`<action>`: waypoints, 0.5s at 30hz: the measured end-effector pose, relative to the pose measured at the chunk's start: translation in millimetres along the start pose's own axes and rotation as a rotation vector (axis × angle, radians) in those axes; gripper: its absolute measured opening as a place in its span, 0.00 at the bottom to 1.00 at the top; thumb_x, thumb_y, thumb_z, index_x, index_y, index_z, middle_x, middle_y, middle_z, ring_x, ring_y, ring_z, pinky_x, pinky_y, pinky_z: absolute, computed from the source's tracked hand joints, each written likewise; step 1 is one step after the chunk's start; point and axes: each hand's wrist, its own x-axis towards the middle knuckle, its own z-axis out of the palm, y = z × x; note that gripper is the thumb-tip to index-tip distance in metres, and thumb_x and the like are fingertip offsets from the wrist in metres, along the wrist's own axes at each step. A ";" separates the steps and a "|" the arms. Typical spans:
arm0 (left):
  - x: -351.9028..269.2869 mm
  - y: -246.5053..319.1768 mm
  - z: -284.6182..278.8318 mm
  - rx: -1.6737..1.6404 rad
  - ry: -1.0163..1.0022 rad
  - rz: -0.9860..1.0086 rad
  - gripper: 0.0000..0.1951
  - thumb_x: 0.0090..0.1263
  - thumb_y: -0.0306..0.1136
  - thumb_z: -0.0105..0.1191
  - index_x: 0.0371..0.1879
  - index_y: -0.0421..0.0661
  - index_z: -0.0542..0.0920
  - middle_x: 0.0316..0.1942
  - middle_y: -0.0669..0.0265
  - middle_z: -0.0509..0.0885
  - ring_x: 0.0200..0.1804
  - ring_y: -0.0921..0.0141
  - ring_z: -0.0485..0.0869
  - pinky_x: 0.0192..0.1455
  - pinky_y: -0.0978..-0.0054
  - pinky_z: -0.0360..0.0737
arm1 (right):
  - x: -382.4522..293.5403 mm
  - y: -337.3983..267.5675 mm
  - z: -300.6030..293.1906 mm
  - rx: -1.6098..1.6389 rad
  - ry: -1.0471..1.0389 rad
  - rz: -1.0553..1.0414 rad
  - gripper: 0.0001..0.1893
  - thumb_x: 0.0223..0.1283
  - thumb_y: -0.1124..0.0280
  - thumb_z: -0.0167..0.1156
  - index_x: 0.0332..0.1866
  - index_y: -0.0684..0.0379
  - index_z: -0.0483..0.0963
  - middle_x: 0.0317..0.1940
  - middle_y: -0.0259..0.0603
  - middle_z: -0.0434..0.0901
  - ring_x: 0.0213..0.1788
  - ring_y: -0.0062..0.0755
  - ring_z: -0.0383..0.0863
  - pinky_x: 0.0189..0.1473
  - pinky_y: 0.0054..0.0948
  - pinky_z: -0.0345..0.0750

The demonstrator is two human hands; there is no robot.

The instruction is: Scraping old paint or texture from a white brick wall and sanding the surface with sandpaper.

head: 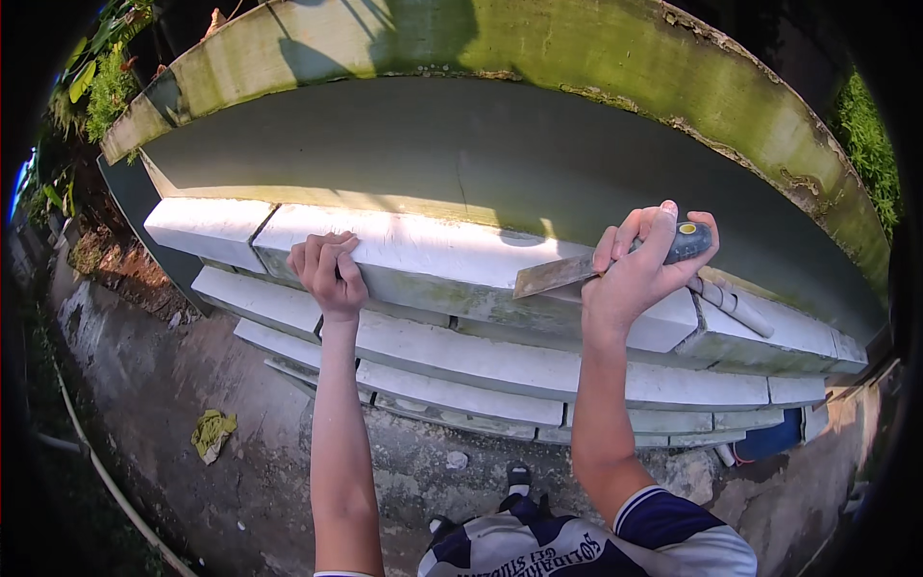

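My right hand is wrapped around the dark handle of a putty knife, whose yellow-ringed handle end points right. Its worn, stained metal blade angles left over the front edge of a long white block. Further left, my left hand rests against that same block's front edge with its fingers curled in. Nothing shows in that hand, though its palm is hidden. Pale scratches mark the block's sunlit top, while green stains cover its front face.
More white blocks are stacked in stepped rows below. Behind stands a wall with a mossy curved ledge. A piece of white pipe lies on the right-hand block. On the concrete ground is a crumpled yellow-green cloth.
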 end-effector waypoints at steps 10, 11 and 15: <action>-2.7 -0.5 1.4 -0.015 0.007 0.004 0.09 0.61 0.29 0.48 0.31 0.48 0.84 0.33 0.69 0.85 0.40 0.67 0.77 0.52 0.68 0.64 | 4.5 -5.8 -5.5 0.022 0.122 -0.038 0.12 0.73 0.73 0.50 0.54 0.50 0.58 0.18 0.32 0.64 0.13 0.18 0.56 0.09 0.21 0.55; -1.6 -2.1 2.2 -0.015 0.005 0.006 0.09 0.61 0.29 0.48 0.31 0.48 0.84 0.33 0.69 0.85 0.40 0.67 0.77 0.52 0.68 0.64 | 0.2 1.2 -2.6 0.023 0.123 -0.037 0.12 0.73 0.73 0.50 0.54 0.50 0.58 0.18 0.32 0.64 0.13 0.18 0.56 0.09 0.21 0.55; -1.6 -1.9 0.1 -0.001 -0.010 -0.004 0.09 0.62 0.29 0.48 0.31 0.48 0.84 0.33 0.69 0.85 0.40 0.67 0.76 0.52 0.68 0.64 | -0.8 10.4 -4.8 -0.009 0.072 0.026 0.11 0.74 0.73 0.50 0.54 0.49 0.58 0.18 0.32 0.64 0.13 0.17 0.58 0.08 0.20 0.56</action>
